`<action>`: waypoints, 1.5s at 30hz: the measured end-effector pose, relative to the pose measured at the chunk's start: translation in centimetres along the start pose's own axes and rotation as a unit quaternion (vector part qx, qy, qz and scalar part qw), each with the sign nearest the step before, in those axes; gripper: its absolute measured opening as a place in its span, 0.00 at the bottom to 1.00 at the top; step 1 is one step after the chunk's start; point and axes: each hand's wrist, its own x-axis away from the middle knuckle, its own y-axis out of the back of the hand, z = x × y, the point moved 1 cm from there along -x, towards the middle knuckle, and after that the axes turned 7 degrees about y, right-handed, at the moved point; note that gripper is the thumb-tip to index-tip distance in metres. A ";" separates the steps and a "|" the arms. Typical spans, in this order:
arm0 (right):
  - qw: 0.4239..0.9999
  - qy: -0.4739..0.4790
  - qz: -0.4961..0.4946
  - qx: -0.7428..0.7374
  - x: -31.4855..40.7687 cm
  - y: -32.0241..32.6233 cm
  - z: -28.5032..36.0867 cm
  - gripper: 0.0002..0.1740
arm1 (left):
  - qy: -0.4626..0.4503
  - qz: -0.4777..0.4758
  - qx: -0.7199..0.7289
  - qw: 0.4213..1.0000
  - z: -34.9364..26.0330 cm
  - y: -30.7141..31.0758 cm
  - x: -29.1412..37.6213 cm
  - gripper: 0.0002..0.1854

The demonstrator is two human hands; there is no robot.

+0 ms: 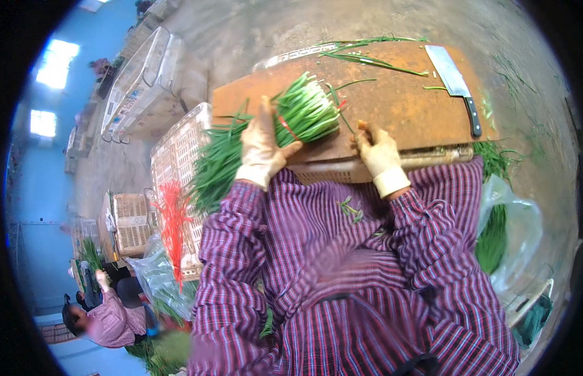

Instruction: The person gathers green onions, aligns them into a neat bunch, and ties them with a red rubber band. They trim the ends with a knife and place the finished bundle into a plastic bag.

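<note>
A thick bundle of green chives (305, 113), bound with red ties, lies at the left of a worn wooden board (390, 105), its pale cut ends facing right. Gloved, my left hand (263, 145) rests on the bundle with the thumb and fingers spread. My right hand (378, 155), gloved too, is at the board's near edge, its fingertips bent by a thin green stalk (343, 115); whether it grips the stalk cannot be told. A cleaver (449, 70) with a black handle lies at the board's right. Loose stalks (376, 63) lie along the far edge.
Red ties (174, 230) hang over a white plastic crate (181, 145) at left. Clear plastic bags with greens stand at both sides, the right one (517, 235) near my knee. Another crate (131, 221) and a seated person (117, 315) are at far left. White bins (145, 89) stand behind.
</note>
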 end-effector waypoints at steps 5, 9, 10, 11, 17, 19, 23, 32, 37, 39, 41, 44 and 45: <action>0.965 0.231 -0.100 -0.077 -0.4 1.1 3.3 0.16 | -0.022 -0.012 0.061 0.998 1.0 0.5 1.0 0.67; 0.934 0.353 -0.020 0.051 -2.2 1.8 7.9 0.25 | -0.024 -0.026 0.087 0.996 -0.2 0.4 2.2 0.66; 0.919 0.379 -0.002 0.107 -2.8 1.6 9.1 0.27 | -0.022 -0.020 0.092 0.995 -0.4 0.5 2.5 0.63; 0.901 0.399 0.017 0.169 -3.1 1.1 10.2 0.28 | -0.026 -0.007 0.074 0.997 -0.6 0.6 2.8 0.62; 0.786 0.543 0.125 0.268 -4.7 -2.8 12.8 0.27 | -0.021 0.007 0.096 0.995 -0.7 1.0 4.2 0.58; 0.774 0.541 0.184 0.273 -5.1 -3.6 12.4 0.21 | 0.002 -0.003 0.118 0.993 -0.9 0.9 4.4 0.59; 0.808 0.554 0.124 0.159 -5.3 -3.7 10.9 0.12 | 0.010 -0.043 0.098 0.994 -1.7 0.8 4.4 0.62; 0.935 0.207 0.005 -0.288 -7.0 -1.9 7.2 0.11 | 0.004 0.010 -0.252 0.968 -2.0 -1.3 2.6 0.64; 0.834 0.060 -0.114 -0.536 -8.3 6.5 7.0 0.12 | 0.015 0.004 -0.170 0.985 -1.3 -1.7 3.1 0.64; 0.883 0.139 -0.077 -0.441 -5.7 11.6 6.3 0.10 | 0.022 0.002 -0.167 0.986 -1.2 -1.7 3.4 0.64; 0.939 0.174 0.249 -0.161 -3.1 12.9 6.1 0.15 | 0.005 -0.022 -0.159 0.987 -1.3 -1.8 3.7 0.64; 0.868 0.295 0.306 0.259 1.0 9.6 6.3 0.36 | 0.011 -0.022 -0.159 0.987 -1.3 -2.0 3.9 0.63; 0.937 0.234 0.226 0.130 0.8 7.9 7.1 0.40 | 0.020 -0.019 -0.161 0.987 -1.3 -2.0 3.9 0.63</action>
